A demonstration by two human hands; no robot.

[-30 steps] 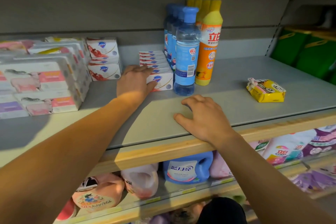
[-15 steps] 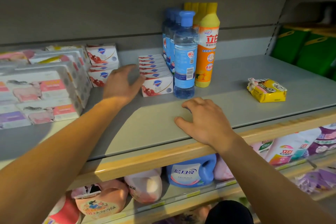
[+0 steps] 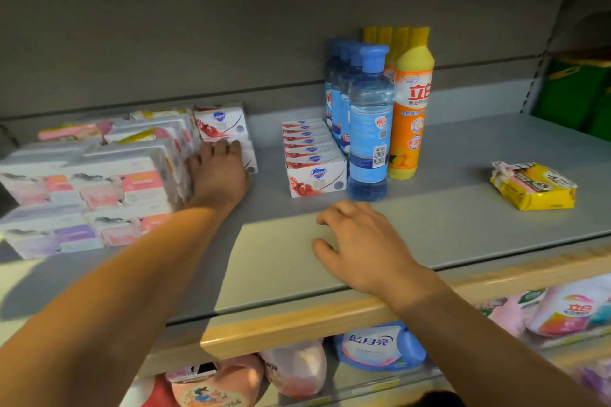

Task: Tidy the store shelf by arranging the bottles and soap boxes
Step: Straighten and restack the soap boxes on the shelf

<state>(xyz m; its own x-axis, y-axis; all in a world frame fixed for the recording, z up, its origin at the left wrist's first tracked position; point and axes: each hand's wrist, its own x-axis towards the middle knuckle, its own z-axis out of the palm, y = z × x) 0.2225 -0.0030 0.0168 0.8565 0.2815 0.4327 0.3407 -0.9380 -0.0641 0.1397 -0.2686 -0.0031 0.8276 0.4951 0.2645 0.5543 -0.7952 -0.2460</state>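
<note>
Since a second ago, left hand (image 3: 216, 175) has left the front box of the middle row and gone left; fingertips now lie on the lower box of the two stacked white soap boxes with red pomegranate print (image 3: 221, 122). Fingers look extended over the box face; whether they curl round an edge cannot be told. Right hand unmoved.

Left of those fingers, touching the hand's side: stacked white multipacks with pink and purple panels (image 3: 99, 175), blurred.

Right of the left fingers, across a bare strip of grey metal shelf (image 3: 446, 218): row of white soap boxes with blue shield logo (image 3: 314, 158), running front to back. Just beside that row, a file of clear blue bottles with blue caps (image 3: 368, 129), then a file of orange-and-yellow dish-soap bottles (image 3: 411, 102), all upright.

Right hand (image 3: 363, 244) rests on the shelf near the wooden front edge, fingers loosely bent, tips on the metal, holding nothing. Front blue bottle stands just beyond its fingertips.

Well right of those fingers: flat yellow wrapped pack (image 3: 534, 187), lying alone.

Below: lower shelf with blue and pink detergent jugs (image 3: 377, 347).
</note>
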